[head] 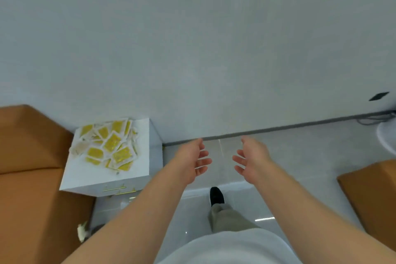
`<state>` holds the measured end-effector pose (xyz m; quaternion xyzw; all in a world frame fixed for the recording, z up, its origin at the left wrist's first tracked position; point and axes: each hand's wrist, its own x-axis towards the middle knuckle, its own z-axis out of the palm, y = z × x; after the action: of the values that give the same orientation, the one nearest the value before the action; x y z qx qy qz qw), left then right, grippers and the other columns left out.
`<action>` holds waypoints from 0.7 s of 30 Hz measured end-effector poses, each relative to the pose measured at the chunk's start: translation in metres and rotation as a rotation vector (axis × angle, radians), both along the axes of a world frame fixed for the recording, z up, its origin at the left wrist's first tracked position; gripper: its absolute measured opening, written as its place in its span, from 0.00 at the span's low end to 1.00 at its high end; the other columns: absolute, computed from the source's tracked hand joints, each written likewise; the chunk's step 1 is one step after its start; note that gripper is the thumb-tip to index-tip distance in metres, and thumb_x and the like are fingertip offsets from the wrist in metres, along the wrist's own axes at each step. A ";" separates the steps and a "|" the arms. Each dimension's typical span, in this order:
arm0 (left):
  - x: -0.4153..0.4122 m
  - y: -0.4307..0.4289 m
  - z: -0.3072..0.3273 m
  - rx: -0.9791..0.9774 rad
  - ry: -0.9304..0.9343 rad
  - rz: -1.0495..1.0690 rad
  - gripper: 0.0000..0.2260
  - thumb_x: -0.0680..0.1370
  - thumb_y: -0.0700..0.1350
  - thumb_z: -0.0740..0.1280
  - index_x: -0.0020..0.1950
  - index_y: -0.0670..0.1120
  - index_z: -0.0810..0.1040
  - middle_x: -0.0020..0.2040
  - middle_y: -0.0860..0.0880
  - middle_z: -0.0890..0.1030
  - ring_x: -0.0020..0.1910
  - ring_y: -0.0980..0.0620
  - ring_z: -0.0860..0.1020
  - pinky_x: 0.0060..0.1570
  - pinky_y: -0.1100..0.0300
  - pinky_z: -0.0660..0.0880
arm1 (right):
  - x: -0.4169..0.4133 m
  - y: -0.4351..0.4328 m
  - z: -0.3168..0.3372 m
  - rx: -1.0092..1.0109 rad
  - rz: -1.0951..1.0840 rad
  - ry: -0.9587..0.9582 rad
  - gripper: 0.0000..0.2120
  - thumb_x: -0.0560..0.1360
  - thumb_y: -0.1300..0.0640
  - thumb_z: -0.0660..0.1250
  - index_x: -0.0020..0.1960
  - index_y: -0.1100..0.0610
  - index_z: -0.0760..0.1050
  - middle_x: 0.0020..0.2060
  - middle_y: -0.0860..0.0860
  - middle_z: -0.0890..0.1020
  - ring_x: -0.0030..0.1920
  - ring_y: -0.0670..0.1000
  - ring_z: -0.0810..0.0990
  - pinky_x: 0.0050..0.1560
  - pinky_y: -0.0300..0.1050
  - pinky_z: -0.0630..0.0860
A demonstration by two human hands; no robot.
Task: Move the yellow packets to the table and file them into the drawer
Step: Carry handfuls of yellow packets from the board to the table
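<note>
1. Holds nothing in left hand [192,159] or right hand [250,162]; reaches both out in front over the floor [300,156], palms facing each other, fingers relaxed and slightly curled, with a gap between the two.
2. Shows the packets [109,148] as a loose, overlapping heap on the table [142,139], covering the left and far part of its white top.
3. Finds no shared heading in the heap: packets turned every way, some roughly square to the table's edges, others set diamond-wise, long sides at many angles. Cannot read finer detail through the blur.
4. Places the heap to the left of both hands and well apart from them, nearer left hand than right hand, touching neither.
5. Leaves bare white top along the table's right side and near edge; shows two gold handles [113,188] on the front, just below that near edge.
6. Sets a brown box [27,156] against the table's left side, a second box [372,188] at the far right, and a black shoe [216,196] below the gap between the hands.
</note>
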<state>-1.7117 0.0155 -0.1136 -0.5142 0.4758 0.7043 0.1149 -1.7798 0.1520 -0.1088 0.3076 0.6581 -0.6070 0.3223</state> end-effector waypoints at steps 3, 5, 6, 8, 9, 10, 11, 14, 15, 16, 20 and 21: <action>-0.014 -0.058 -0.005 -0.004 -0.036 0.179 0.09 0.82 0.50 0.63 0.50 0.46 0.77 0.47 0.46 0.80 0.39 0.47 0.80 0.34 0.57 0.72 | -0.035 -0.064 -0.008 -0.002 0.163 -0.040 0.12 0.82 0.50 0.61 0.64 0.52 0.71 0.55 0.53 0.76 0.52 0.54 0.79 0.53 0.53 0.74; -0.016 -0.088 -0.006 -0.013 -0.058 0.273 0.08 0.82 0.50 0.62 0.49 0.46 0.76 0.45 0.47 0.79 0.38 0.48 0.79 0.33 0.58 0.71 | -0.051 -0.103 -0.013 0.009 0.263 -0.057 0.12 0.82 0.50 0.62 0.63 0.53 0.71 0.50 0.52 0.76 0.50 0.54 0.78 0.50 0.52 0.73; -0.015 -0.102 -0.007 -0.018 -0.067 0.322 0.08 0.82 0.50 0.62 0.48 0.47 0.75 0.44 0.47 0.78 0.37 0.48 0.79 0.33 0.59 0.71 | -0.056 -0.122 -0.016 0.018 0.310 -0.067 0.13 0.81 0.51 0.62 0.64 0.53 0.71 0.49 0.52 0.76 0.51 0.54 0.78 0.50 0.52 0.73; -0.012 -0.127 -0.008 -0.027 -0.076 0.416 0.08 0.83 0.49 0.61 0.48 0.47 0.74 0.44 0.47 0.77 0.37 0.48 0.78 0.34 0.59 0.71 | -0.063 -0.159 -0.020 0.024 0.400 -0.099 0.14 0.82 0.51 0.62 0.66 0.54 0.71 0.53 0.53 0.76 0.53 0.55 0.78 0.53 0.53 0.74; -0.009 -0.138 -0.008 -0.022 -0.088 0.461 0.07 0.83 0.48 0.61 0.48 0.46 0.74 0.45 0.47 0.77 0.37 0.48 0.78 0.35 0.58 0.71 | -0.064 -0.177 -0.022 0.031 0.437 -0.116 0.15 0.82 0.52 0.61 0.67 0.54 0.71 0.55 0.54 0.76 0.54 0.55 0.78 0.56 0.54 0.74; -0.003 -0.149 -0.010 -0.012 -0.105 0.506 0.07 0.83 0.48 0.61 0.49 0.46 0.74 0.45 0.46 0.77 0.39 0.48 0.79 0.36 0.58 0.72 | -0.063 -0.193 -0.024 0.040 0.470 -0.128 0.15 0.82 0.52 0.61 0.67 0.55 0.71 0.56 0.54 0.76 0.54 0.55 0.78 0.58 0.55 0.74; 0.003 -0.160 -0.012 -0.003 -0.121 0.544 0.07 0.83 0.49 0.62 0.50 0.46 0.74 0.46 0.46 0.78 0.40 0.47 0.79 0.37 0.57 0.73 | -0.062 -0.208 -0.024 0.045 0.507 -0.137 0.16 0.82 0.53 0.61 0.68 0.56 0.71 0.55 0.54 0.75 0.53 0.55 0.77 0.60 0.55 0.73; 0.025 -0.195 -0.021 0.019 -0.145 0.641 0.10 0.83 0.50 0.62 0.54 0.44 0.76 0.48 0.46 0.79 0.42 0.47 0.81 0.39 0.56 0.74 | -0.058 -0.252 -0.027 0.068 0.601 -0.139 0.12 0.82 0.55 0.61 0.63 0.57 0.74 0.48 0.54 0.73 0.57 0.58 0.79 0.55 0.53 0.73; 0.032 -0.209 -0.024 0.029 -0.151 0.676 0.10 0.83 0.50 0.62 0.54 0.44 0.76 0.49 0.45 0.79 0.41 0.47 0.81 0.39 0.55 0.75 | -0.057 -0.265 -0.028 0.081 0.621 -0.141 0.09 0.82 0.56 0.61 0.59 0.57 0.74 0.46 0.54 0.72 0.61 0.60 0.78 0.53 0.52 0.72; 0.039 -0.222 -0.028 0.038 -0.157 0.706 0.10 0.83 0.50 0.63 0.55 0.44 0.76 0.49 0.45 0.79 0.41 0.46 0.81 0.38 0.55 0.74 | -0.056 -0.279 -0.031 0.093 0.635 -0.147 0.06 0.81 0.56 0.61 0.56 0.56 0.74 0.45 0.54 0.72 0.65 0.60 0.77 0.52 0.52 0.72; 0.063 -0.282 -0.048 0.047 -0.188 0.757 0.10 0.83 0.50 0.64 0.54 0.43 0.77 0.48 0.45 0.79 0.43 0.45 0.80 0.39 0.55 0.75 | -0.048 -0.337 -0.049 0.121 0.629 -0.171 0.04 0.81 0.57 0.61 0.51 0.57 0.73 0.48 0.55 0.76 0.66 0.60 0.75 0.55 0.53 0.73; 0.068 -0.298 -0.053 0.050 -0.194 0.756 0.10 0.83 0.50 0.64 0.53 0.43 0.77 0.48 0.45 0.79 0.43 0.45 0.80 0.39 0.55 0.75 | -0.045 -0.353 -0.054 0.132 0.629 -0.175 0.04 0.81 0.57 0.62 0.50 0.56 0.73 0.50 0.56 0.76 0.65 0.60 0.76 0.56 0.53 0.73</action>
<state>-1.6441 -0.2830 -0.1662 -0.7145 0.2224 0.6564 -0.0958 -1.8245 -0.2012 -0.1631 0.1608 0.7284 -0.4051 0.5286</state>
